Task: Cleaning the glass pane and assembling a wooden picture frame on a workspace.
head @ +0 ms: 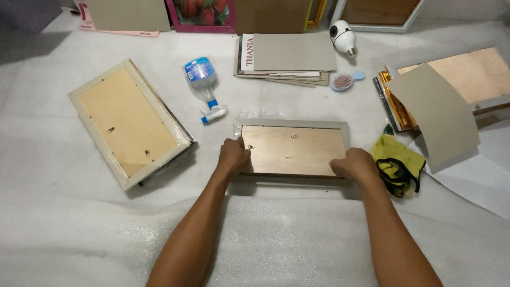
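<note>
Picture frame (pixel 292 150), face down, wooden backing board up, grey border showing along the top and sides; it lies on white foam sheeting on the floor, in front of me, between the spray bottle (pixel 204 87) and the yellow cloth (pixel 397 162). Step in hand, as I judge it: seating or pressing the backing board at both short ends. Left hand (pixel 234 155): grip closed, fingers curled over the frame's left edge, thumb on the board. Right hand (pixel 353 162): grip closed, knuckles up, clamped on the lower right corner. Next move calls for even pressure from both sides. Second frame (pixel 127 122) lies apart, left.
</note>
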